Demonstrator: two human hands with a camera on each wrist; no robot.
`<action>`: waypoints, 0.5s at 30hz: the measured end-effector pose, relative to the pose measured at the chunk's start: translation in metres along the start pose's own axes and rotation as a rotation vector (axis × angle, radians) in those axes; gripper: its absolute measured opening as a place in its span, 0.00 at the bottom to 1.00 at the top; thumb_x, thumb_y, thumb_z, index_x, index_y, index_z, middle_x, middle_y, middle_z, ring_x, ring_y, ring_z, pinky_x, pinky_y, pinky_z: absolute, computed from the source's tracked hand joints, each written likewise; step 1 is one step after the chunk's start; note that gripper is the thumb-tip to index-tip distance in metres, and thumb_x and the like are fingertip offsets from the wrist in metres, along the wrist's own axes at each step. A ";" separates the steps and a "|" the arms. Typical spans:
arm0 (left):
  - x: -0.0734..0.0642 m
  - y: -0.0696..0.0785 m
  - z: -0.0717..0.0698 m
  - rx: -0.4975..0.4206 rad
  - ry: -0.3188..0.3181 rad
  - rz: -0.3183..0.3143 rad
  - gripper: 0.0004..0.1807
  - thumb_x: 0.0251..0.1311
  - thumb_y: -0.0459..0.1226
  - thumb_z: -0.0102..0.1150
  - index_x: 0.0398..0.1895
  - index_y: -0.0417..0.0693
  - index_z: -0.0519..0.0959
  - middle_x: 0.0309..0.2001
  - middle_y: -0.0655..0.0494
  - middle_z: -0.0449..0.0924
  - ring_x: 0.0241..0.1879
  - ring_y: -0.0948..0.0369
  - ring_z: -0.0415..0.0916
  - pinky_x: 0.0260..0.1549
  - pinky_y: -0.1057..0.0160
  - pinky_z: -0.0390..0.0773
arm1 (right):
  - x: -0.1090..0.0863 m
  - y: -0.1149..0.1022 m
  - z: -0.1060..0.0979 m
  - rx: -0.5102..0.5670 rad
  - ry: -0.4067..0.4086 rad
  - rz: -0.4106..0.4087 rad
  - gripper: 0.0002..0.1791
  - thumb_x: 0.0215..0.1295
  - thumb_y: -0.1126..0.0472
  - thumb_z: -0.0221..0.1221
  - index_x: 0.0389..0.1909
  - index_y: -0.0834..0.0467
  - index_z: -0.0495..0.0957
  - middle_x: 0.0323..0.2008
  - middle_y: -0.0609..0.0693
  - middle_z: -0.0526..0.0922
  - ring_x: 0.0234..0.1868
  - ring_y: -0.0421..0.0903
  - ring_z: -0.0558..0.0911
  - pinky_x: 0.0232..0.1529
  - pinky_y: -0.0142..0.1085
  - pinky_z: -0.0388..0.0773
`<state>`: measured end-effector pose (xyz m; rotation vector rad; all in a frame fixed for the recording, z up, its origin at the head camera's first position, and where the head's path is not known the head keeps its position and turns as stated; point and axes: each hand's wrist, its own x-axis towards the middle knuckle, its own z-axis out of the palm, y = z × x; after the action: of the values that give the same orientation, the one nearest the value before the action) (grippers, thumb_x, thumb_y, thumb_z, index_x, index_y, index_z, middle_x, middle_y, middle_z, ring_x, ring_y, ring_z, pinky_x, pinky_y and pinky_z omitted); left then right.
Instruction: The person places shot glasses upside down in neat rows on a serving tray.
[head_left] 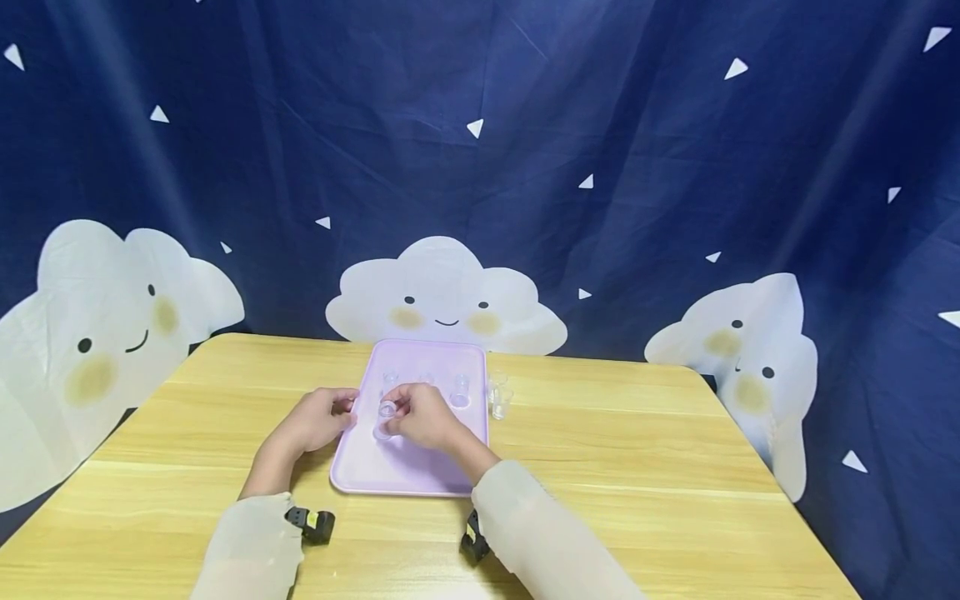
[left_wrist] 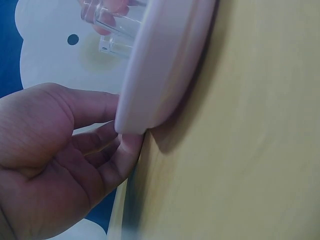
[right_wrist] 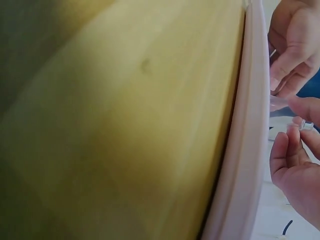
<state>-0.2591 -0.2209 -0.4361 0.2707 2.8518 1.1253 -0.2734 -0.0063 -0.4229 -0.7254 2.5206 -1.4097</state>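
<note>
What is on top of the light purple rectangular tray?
Small clear round cups stand on the light purple rectangular tray, some partly behind the right hand, which holds another clear cup there. The tray surface beneath that hand is covered and cannot be seen.

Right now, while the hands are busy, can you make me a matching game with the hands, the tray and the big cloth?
Things:
1. tray
2. left hand
3. right hand
4. cloth

Clues:
A. holding a small clear container
B. dark blue with white clouds
C. pale purple
D. gripping the tray's edge

Right pairs: 1-C, 2-D, 3-A, 4-B
</note>
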 end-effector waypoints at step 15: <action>0.000 0.001 -0.001 -0.001 -0.011 -0.018 0.24 0.67 0.29 0.58 0.66 0.30 0.74 0.54 0.36 0.82 0.59 0.39 0.76 0.60 0.35 0.72 | 0.004 0.002 0.008 -0.006 0.012 -0.022 0.16 0.52 0.71 0.73 0.43 0.63 0.84 0.30 0.45 0.82 0.30 0.33 0.76 0.34 0.24 0.77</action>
<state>-0.2591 -0.2208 -0.4348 0.2492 2.8378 1.1186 -0.2744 -0.0134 -0.4289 -0.7507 2.5345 -1.4187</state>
